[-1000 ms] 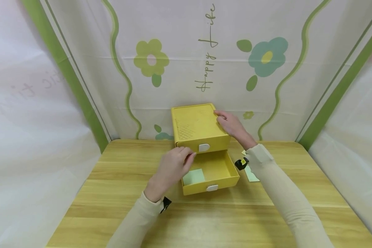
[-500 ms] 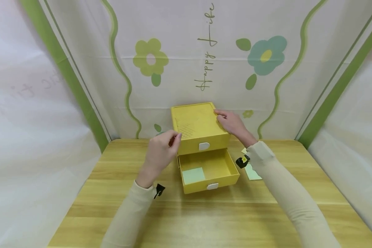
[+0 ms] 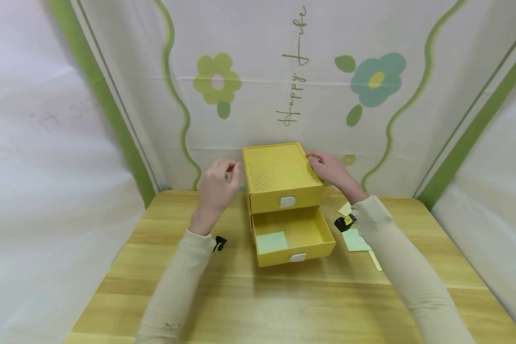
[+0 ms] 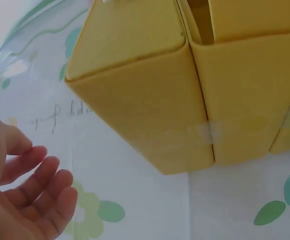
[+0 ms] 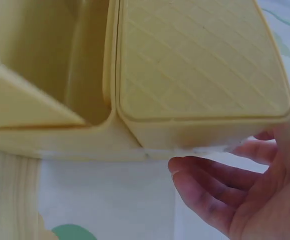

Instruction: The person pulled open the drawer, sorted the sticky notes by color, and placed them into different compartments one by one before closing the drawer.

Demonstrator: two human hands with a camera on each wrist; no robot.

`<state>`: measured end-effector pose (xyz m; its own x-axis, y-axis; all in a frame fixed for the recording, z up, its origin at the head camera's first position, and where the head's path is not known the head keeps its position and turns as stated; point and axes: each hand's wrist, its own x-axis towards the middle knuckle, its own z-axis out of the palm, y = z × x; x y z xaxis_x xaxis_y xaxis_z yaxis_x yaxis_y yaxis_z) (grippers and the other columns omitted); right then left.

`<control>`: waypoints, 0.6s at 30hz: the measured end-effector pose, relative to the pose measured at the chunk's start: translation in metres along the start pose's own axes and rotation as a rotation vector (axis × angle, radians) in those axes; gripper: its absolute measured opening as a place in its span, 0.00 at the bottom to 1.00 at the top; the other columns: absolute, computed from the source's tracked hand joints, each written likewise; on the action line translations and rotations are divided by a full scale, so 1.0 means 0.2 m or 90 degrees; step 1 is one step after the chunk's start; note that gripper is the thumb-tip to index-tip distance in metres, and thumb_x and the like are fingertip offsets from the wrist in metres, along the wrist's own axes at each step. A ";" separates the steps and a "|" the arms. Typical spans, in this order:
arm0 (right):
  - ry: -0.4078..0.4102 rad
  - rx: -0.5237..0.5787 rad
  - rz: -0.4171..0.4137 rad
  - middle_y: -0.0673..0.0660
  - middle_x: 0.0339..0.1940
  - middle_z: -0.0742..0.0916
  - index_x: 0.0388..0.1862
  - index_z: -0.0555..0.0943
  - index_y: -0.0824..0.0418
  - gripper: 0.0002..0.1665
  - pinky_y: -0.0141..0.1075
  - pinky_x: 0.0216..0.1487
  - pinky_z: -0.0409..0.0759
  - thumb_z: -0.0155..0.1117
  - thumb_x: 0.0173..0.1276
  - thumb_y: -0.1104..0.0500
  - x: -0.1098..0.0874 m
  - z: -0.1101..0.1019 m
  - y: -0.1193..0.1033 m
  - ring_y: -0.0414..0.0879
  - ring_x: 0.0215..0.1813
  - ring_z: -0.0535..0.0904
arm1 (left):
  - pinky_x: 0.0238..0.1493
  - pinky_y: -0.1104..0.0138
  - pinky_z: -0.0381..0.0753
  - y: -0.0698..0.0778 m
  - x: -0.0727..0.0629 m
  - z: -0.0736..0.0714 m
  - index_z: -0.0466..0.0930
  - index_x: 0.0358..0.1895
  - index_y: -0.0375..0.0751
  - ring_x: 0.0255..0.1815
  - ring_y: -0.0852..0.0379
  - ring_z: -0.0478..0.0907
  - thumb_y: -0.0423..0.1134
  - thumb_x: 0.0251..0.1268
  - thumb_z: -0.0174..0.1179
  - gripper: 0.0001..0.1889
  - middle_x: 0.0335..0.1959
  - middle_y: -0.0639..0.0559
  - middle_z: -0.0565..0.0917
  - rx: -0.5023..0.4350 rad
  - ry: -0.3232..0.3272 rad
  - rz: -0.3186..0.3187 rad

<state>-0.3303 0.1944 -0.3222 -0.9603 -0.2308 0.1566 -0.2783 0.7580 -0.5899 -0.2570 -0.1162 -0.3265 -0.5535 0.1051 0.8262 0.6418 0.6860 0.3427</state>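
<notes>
A yellow drawer box (image 3: 284, 165) stands at the back of the wooden table. Its upper drawer is closed and its lower drawer (image 3: 309, 229) is pulled out. A pale green square of paper (image 3: 272, 242) lies inside at the drawer's front left. My left hand (image 3: 217, 188) is in the air left of the box, fingers loosely curled around nothing; the left wrist view shows a gap between that hand and the box wall (image 4: 135, 110). At the box's upper right edge is my right hand (image 3: 331, 171), its fingers loosely bent along the side (image 5: 184, 137).
Right of the box, partly under my right forearm, lie a pale green paper (image 3: 355, 240), a yellowish paper (image 3: 345, 209) and a narrow strip (image 3: 375, 261). Directly behind the box hangs a flowered white curtain (image 3: 266, 86). White handles (image 3: 298, 257) stick out from the drawers.
My left hand has moved from the box's front, over the lower drawer, up and left, away from the box. My right hand stays at the box's right edge. The lower drawer remains pulled out.
</notes>
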 end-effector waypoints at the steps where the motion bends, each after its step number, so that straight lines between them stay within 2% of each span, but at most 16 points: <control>1: 0.000 0.008 -0.003 0.65 0.67 0.78 0.71 0.70 0.57 0.30 0.53 0.59 0.74 0.37 0.79 0.46 -0.01 -0.01 0.01 0.61 0.62 0.76 | 0.38 0.57 0.83 -0.01 0.01 0.00 0.82 0.38 0.29 0.35 0.44 0.81 0.34 0.69 0.56 0.09 0.35 0.37 0.84 -0.005 -0.002 -0.020; 2: -0.002 0.018 -0.006 0.66 0.66 0.78 0.71 0.70 0.58 0.31 0.54 0.59 0.75 0.36 0.79 0.45 -0.01 -0.01 0.02 0.62 0.63 0.75 | 0.38 0.56 0.83 -0.03 0.02 -0.01 0.82 0.40 0.29 0.36 0.43 0.81 0.35 0.70 0.56 0.10 0.37 0.37 0.84 -0.010 -0.005 -0.042; 5: -0.002 0.036 -0.014 0.66 0.58 0.81 0.66 0.74 0.59 0.32 0.48 0.45 0.80 0.35 0.80 0.42 -0.04 -0.02 0.05 0.59 0.52 0.81 | 0.42 0.53 0.81 -0.07 0.05 -0.02 0.80 0.47 0.31 0.43 0.42 0.79 0.39 0.72 0.54 0.13 0.46 0.36 0.82 -0.022 -0.031 -0.108; 7: -0.006 0.038 -0.018 0.66 0.50 0.82 0.56 0.75 0.63 0.31 0.43 0.36 0.79 0.34 0.80 0.41 -0.06 -0.03 0.08 0.57 0.44 0.82 | 0.48 0.51 0.79 -0.09 0.06 -0.03 0.78 0.53 0.33 0.50 0.41 0.78 0.43 0.74 0.52 0.17 0.52 0.37 0.80 -0.032 -0.056 -0.142; 10: -0.006 -0.001 -0.031 0.64 0.42 0.83 0.57 0.76 0.62 0.29 0.38 0.30 0.74 0.35 0.80 0.43 -0.09 -0.04 0.12 0.51 0.31 0.79 | 0.57 0.48 0.76 -0.12 0.08 -0.02 0.75 0.58 0.33 0.59 0.40 0.75 0.46 0.75 0.50 0.20 0.57 0.37 0.78 -0.040 -0.086 -0.171; 13: -0.003 -0.039 -0.051 0.65 0.39 0.84 0.65 0.75 0.62 0.28 0.39 0.26 0.69 0.37 0.79 0.49 -0.12 -0.04 0.17 0.49 0.22 0.71 | 0.61 0.47 0.73 -0.13 0.09 -0.02 0.74 0.59 0.33 0.63 0.40 0.73 0.46 0.76 0.50 0.20 0.59 0.38 0.77 -0.044 -0.099 -0.187; 14: 0.000 -0.055 -0.056 0.66 0.38 0.84 0.67 0.73 0.62 0.28 0.40 0.25 0.68 0.37 0.78 0.51 -0.12 -0.04 0.19 0.49 0.21 0.69 | 0.62 0.47 0.73 -0.13 0.09 -0.01 0.74 0.59 0.34 0.63 0.40 0.72 0.46 0.76 0.49 0.20 0.59 0.38 0.77 -0.044 -0.104 -0.191; 17: -0.004 -0.118 -0.083 0.66 0.46 0.86 0.64 0.76 0.65 0.26 0.46 0.33 0.77 0.40 0.77 0.55 -0.15 -0.03 0.24 0.54 0.29 0.79 | 0.63 0.47 0.72 -0.14 0.10 0.00 0.73 0.59 0.34 0.64 0.40 0.71 0.47 0.76 0.48 0.21 0.60 0.39 0.76 -0.048 -0.118 -0.209; 18: -0.011 -0.134 -0.086 0.66 0.45 0.87 0.61 0.78 0.65 0.25 0.48 0.36 0.79 0.42 0.77 0.55 -0.16 -0.02 0.25 0.56 0.33 0.82 | 0.64 0.47 0.71 -0.14 0.11 0.01 0.73 0.60 0.34 0.65 0.40 0.70 0.47 0.76 0.47 0.21 0.61 0.39 0.76 -0.052 -0.125 -0.218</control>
<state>-0.3130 0.2436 -0.3534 -0.9144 -0.3476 0.2074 -0.4030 0.8298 -0.3860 -0.2874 -0.1323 -0.3185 -0.8280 0.0214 0.5604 0.4391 0.6462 0.6241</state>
